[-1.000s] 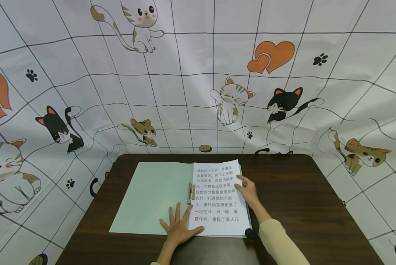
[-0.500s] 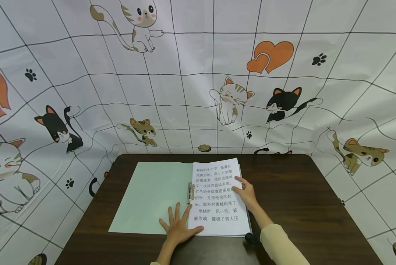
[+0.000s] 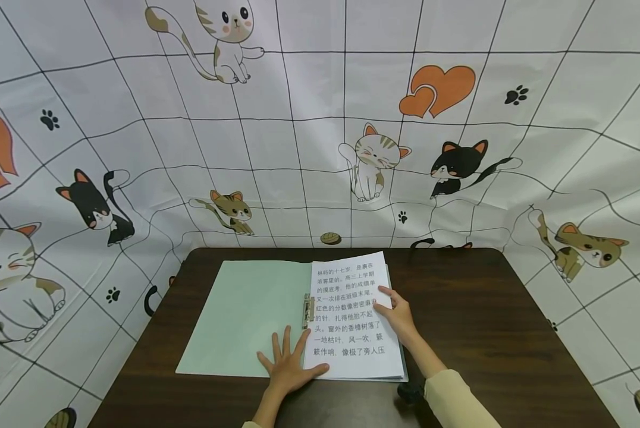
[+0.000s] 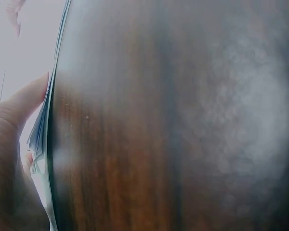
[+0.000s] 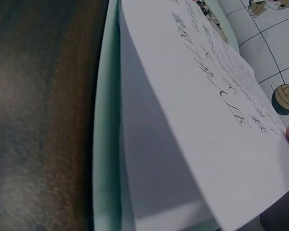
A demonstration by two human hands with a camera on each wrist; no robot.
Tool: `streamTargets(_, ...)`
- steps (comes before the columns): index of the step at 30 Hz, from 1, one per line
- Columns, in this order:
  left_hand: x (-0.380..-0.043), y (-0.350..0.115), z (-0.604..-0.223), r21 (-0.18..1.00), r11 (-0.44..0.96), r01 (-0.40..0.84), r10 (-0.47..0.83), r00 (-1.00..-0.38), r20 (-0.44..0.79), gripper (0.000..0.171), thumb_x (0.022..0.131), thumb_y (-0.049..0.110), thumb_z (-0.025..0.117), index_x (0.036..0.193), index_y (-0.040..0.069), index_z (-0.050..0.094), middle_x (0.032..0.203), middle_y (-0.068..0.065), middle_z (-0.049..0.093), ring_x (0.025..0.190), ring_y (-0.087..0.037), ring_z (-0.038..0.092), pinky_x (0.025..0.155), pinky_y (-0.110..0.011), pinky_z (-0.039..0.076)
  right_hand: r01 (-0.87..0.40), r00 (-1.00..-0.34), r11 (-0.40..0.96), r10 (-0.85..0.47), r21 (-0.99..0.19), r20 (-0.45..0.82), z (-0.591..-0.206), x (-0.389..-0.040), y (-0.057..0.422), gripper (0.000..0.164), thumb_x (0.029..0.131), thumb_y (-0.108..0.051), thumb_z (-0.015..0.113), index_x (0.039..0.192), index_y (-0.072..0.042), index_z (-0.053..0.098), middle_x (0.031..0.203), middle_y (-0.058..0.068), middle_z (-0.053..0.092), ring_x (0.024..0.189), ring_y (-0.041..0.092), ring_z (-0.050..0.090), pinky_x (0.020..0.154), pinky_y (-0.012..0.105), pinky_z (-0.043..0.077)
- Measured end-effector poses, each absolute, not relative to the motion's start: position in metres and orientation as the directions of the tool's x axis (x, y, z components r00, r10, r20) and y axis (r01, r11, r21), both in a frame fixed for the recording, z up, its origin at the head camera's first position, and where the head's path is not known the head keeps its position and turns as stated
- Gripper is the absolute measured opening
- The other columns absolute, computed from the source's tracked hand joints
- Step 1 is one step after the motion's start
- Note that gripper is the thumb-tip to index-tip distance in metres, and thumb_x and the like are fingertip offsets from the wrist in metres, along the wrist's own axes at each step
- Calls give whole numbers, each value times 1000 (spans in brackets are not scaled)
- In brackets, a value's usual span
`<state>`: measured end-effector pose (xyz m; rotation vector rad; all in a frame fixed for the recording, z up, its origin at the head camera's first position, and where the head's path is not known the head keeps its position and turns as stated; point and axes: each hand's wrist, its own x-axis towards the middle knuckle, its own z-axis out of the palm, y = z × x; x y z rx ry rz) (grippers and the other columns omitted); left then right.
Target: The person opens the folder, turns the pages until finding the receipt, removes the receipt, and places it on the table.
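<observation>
A pale green folder (image 3: pixel 240 315) lies spread open on the dark table, with a metal clip (image 3: pixel 308 312) at its spine. On its right half is a stack of printed paper (image 3: pixel 347 351). My left hand (image 3: pixel 289 370) rests with fingers spread on the folder's lower middle, the thumb on the paper's lower left. My right hand (image 3: pixel 399 315) pinches the right edge of the top sheet between thumb and fingers. In the right wrist view that sheet (image 5: pixel 216 159) is lifted and curved above the pages beneath. The left wrist view shows my thumb (image 4: pixel 26 101) at the stack's lower edge.
The dark wooden table (image 3: pixel 486 321) extends on both sides of the folder. A small black object (image 3: pixel 408 392) is beside my right wrist. Behind the table hangs a white sheet (image 3: pixel 309 142) printed with cats and grid lines.
The top sheet's right side has risen slightly, and its upper right corner sits higher. My right hand has shifted a little to the left with it. My left hand stays in place.
</observation>
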<state>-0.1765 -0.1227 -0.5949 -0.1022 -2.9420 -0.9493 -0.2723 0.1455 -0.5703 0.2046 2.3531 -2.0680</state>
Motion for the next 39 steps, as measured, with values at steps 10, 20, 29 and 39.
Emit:
streamTargets(10,-176,-121,-590,574,817,52,39,-999,35,98,68,69,71,147,20,41,158,-25,21,144,-59,9,99,-84,-9,86,-995,88,59,-992,-81,-566,-257,143,57,88,-1,64,142,-6,48,117,28,65,78,22,73,64,27,58)
streamTargets(20,-177,-121,-585,557,830,12,32,-999,-25,96,69,63,74,148,21,40,160,-24,18,145,-57,5,100,-83,-6,54,-997,80,51,-995,-50,-563,-243,138,58,85,2,66,140,-3,49,112,27,64,72,15,70,62,26,57)
streamTargets(29,-181,-119,-592,601,799,31,36,-999,4,99,67,69,71,148,21,40,160,-24,18,145,-58,3,100,-82,-11,58,-998,58,43,-997,-56,-556,-233,140,59,85,2,66,140,-4,48,115,28,62,74,17,70,62,27,57)
streamTargets(39,-185,-115,-571,471,882,10,30,-999,-36,93,66,61,78,142,16,49,154,-29,30,140,-62,18,95,-87,8,52,-999,6,3,-999,-52,-548,-229,137,70,80,9,66,144,-9,45,119,28,61,83,22,71,63,30,58)
